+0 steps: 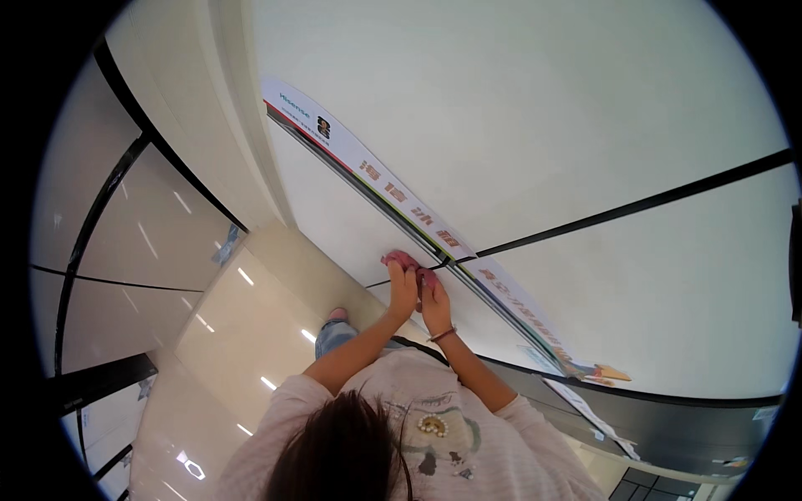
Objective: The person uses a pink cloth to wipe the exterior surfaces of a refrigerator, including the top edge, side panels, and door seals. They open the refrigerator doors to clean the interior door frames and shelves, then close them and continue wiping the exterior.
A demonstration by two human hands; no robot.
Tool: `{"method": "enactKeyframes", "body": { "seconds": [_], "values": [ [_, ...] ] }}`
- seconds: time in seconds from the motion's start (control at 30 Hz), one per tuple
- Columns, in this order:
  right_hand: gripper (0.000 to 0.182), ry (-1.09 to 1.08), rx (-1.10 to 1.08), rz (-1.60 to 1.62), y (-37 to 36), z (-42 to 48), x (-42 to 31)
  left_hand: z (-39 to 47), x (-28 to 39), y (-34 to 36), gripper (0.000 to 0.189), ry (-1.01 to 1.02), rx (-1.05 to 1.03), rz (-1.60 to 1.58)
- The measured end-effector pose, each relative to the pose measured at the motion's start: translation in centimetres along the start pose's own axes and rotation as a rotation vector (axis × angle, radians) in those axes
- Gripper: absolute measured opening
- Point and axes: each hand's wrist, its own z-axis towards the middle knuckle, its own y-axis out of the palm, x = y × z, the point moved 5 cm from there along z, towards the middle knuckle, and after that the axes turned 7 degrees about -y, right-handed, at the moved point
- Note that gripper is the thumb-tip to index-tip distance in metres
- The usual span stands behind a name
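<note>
Both of my hands are close together at the front of a large white Hisense refrigerator (pixel 351 206), by the dark gap between its doors. A crumpled pink cloth (pixel 401 257) is bunched at my fingertips. My left hand (pixel 404 293) grips one part of it, close to the lower door's surface. Just beside it, my right hand (pixel 437 308) has its fingers around another part of the pink cloth. Whether this is one piece or two I cannot tell. Above the hands, a white printed strip (pixel 401 194) runs slantwise along the edge of the doors.
Glossy grey door panels (pixel 156 219) with black frames stand across the pale, shiny floor (pixel 250 319). A cream wall panel (pixel 219 125) borders the white refrigerator. At lower right is a dark grey appliance (pixel 677 426). My shoe (pixel 338 314) is on the floor below.
</note>
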Motion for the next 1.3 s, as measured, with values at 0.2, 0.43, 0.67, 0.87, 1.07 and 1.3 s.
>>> {"method": "enactKeyframes", "body": {
  "seconds": [0.2, 0.43, 0.67, 0.87, 1.07, 1.3],
  "values": [
    [0.024, 0.024, 0.02, -0.068, 0.1, -0.1, -2.8, 0.9, -1.0, 0.0, 0.011, -0.203, -0.096, 0.072],
    [0.021, -0.118, 0.201, 0.102, -2.2, -1.4, -7.3, -1.9, 7.1, 1.2, 0.018, 0.215, -0.098, 0.15],
    [0.023, -0.113, 0.185, -0.037, -1.7, -1.0, -5.0, -2.0, 4.8, 0.9, 0.023, 0.213, -0.086, 0.198],
    [0.025, 0.075, 0.099, -0.084, -0.7, -0.6, -2.5, -0.9, -1.2, 0.7, 0.017, 0.022, -0.059, 0.263],
    [0.024, 0.104, 0.171, 0.08, -2.4, -1.5, -3.4, -1.7, 3.5, 1.4, 0.013, -0.02, -0.127, 0.225],
    [0.021, -0.07, 0.327, 0.014, -5.2, -2.9, -10.2, -3.4, 10.7, 2.8, 0.015, 0.328, -0.284, 0.115]
  ]
}}
